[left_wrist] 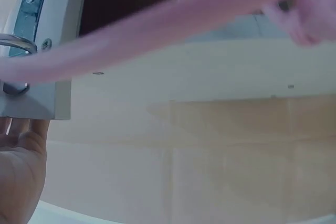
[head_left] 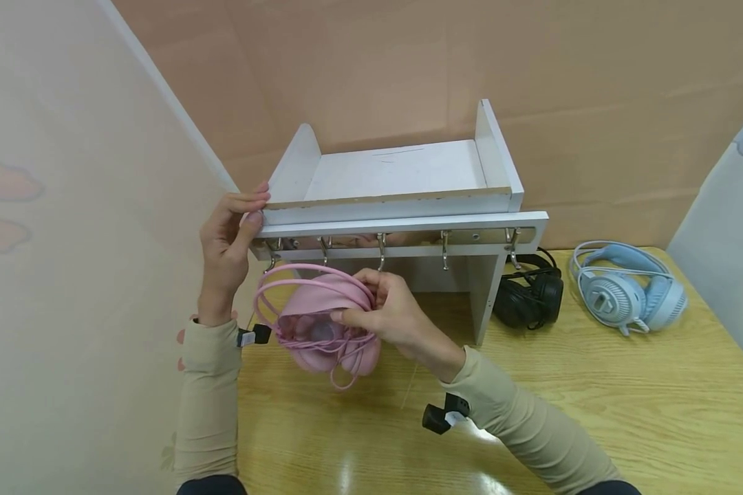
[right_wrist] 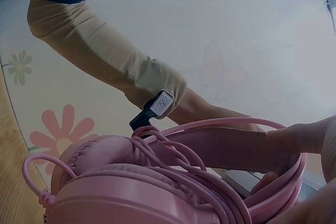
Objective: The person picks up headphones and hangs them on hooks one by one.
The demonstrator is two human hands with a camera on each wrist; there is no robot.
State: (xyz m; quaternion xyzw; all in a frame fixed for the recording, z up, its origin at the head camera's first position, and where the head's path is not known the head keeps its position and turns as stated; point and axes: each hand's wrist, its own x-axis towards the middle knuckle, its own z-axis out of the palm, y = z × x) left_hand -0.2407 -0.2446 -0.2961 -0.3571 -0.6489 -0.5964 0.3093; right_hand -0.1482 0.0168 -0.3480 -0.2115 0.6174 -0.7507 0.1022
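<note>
Pink headphones (head_left: 322,295) with a looped pink cable hang below the hook rail of a white shelf (head_left: 402,168), near its left end. My right hand (head_left: 390,309) grips their headband and cable on the right side, thumb in front. In the right wrist view the pink ear cups (right_wrist: 131,192) and bundled cable fill the lower part. My left hand (head_left: 225,237) holds the shelf's left front corner, with the thumb by the rail. Several metal hooks (head_left: 381,251) line the rail. A pink strand passes in front of the leftmost hook (left_wrist: 18,45) in the left wrist view; whether it touches is unclear.
Black headphones (head_left: 529,292) lie on the wooden table (head_left: 594,385) just right of the shelf. Farther right are light blue headphones (head_left: 628,289). A pale wall (head_left: 99,206) stands close on the left, and a brown-covered surface (head_left: 371,62) is behind the shelf.
</note>
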